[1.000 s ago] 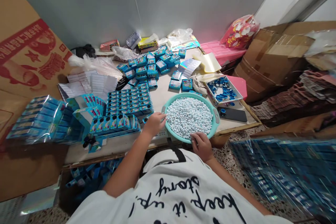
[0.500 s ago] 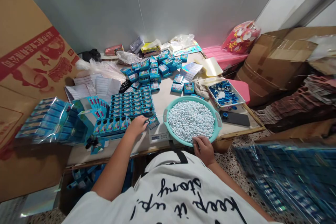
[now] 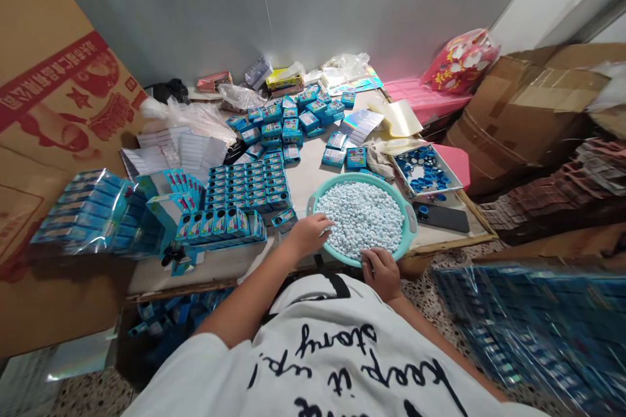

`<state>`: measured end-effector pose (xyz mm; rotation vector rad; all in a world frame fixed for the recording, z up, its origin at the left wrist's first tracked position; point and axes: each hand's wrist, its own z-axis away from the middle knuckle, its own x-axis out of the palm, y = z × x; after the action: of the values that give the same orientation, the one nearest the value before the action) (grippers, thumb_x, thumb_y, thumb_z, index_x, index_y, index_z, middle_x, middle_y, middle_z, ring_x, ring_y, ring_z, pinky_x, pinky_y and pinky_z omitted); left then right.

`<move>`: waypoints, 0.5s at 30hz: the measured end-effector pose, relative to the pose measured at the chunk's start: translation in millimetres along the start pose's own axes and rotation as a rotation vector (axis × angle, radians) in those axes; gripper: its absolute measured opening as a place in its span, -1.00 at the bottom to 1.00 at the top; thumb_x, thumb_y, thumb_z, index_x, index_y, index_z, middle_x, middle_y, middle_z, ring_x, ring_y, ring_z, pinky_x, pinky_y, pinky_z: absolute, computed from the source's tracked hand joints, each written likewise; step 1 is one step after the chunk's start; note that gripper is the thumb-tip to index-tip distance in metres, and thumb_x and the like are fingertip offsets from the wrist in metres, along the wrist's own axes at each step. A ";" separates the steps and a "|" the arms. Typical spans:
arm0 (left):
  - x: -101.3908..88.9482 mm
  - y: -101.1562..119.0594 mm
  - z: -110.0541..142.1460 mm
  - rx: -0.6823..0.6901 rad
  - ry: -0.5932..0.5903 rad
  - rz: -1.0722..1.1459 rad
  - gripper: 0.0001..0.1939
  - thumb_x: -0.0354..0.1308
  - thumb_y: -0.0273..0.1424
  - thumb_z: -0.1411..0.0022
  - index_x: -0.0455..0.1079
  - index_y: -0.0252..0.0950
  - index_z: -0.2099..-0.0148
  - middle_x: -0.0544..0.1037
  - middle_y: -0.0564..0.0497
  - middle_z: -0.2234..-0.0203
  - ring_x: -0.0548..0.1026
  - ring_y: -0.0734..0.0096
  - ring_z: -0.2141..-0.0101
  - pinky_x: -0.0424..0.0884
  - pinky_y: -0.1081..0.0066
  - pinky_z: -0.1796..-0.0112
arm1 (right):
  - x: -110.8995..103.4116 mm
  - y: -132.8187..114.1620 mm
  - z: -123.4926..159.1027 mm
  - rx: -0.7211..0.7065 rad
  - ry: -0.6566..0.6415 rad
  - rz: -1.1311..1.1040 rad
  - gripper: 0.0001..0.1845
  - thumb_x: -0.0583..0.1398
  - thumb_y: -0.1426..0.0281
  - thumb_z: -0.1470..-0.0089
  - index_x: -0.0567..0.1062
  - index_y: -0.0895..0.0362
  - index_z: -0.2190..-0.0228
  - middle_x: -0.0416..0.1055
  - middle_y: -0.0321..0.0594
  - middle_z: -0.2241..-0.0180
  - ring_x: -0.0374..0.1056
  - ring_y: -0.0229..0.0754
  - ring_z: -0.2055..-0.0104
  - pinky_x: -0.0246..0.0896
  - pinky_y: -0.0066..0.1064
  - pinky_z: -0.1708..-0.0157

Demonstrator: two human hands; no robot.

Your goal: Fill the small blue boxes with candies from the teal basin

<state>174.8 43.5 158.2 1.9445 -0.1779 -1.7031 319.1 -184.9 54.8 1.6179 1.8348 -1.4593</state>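
My left hand (image 3: pixel 310 234) is over the left rim of a turquoise plastic basin (image 3: pixel 409 238), fingers stretched apart toward the small pale-blue candies (image 3: pixel 364 215) that fill it. Nothing shows in its fingers. My right hand (image 3: pixel 383 272) is at the near rim, fingers curled over the edge with their tips by the candies. Just left of my left hand is a small blue box (image 3: pixel 284 219) with a dark round opening. Beside it stand tight rows of similar boxes (image 3: pixel 247 186), and a nearer row (image 3: pixel 215 225) sits in a blue display tray.
A heap of blue boxes (image 3: pixel 278 120) lies behind the rows. To the right are a white tray (image 3: pixel 460 184) of blue and white round parts and a dark phone (image 3: pixel 443 217). Large cartons (image 3: pixel 518 117) flank the table, and plastic-wrapped packs (image 3: pixel 98 215) stand at left.
My left hand has left the small blue box and moved right to the basin, over the candies. My right hand stays at the near rim. The view has shifted slightly.
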 end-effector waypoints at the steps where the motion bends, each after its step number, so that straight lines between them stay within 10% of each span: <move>1: 4.7 2.2 -10.9 0.017 -0.038 0.006 -0.70 0.07 -0.38 -0.31 0.44 -0.23 -0.05 0.52 -0.08 0.12 0.49 0.28 0.09 0.43 0.32 0.07 | -0.5 -0.3 -0.4 -0.003 -0.003 0.000 -0.71 0.09 0.44 -0.16 0.45 0.05 0.09 0.38 -0.12 0.18 0.30 -0.04 0.13 0.25 -0.16 0.08; 8: 5.8 -20.3 -57.5 0.118 -0.271 -0.036 -0.62 0.20 -0.41 -0.18 0.46 -0.24 -0.07 0.50 -0.11 0.07 0.49 0.25 0.13 0.40 0.31 0.06 | -2.8 -2.8 -4.0 -0.029 0.006 0.005 -0.74 0.10 0.44 -0.16 0.47 0.09 0.11 0.38 -0.11 0.20 0.29 -0.06 0.15 0.24 -0.20 0.08; 15: 16.2 -28.9 -68.3 0.109 -0.263 -0.080 -0.78 0.24 -0.46 -0.06 0.54 -0.28 0.18 0.49 -0.10 0.11 0.47 0.26 0.19 0.41 0.29 0.12 | -1.5 -2.6 -5.2 -0.016 0.016 -0.003 -0.75 0.09 0.42 -0.18 0.49 0.08 0.13 0.41 -0.13 0.23 0.31 -0.09 0.17 0.25 -0.22 0.11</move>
<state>235.7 81.9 133.7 1.8180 -0.2981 -2.0378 319.4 -181.1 59.5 1.6245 1.8529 -1.4333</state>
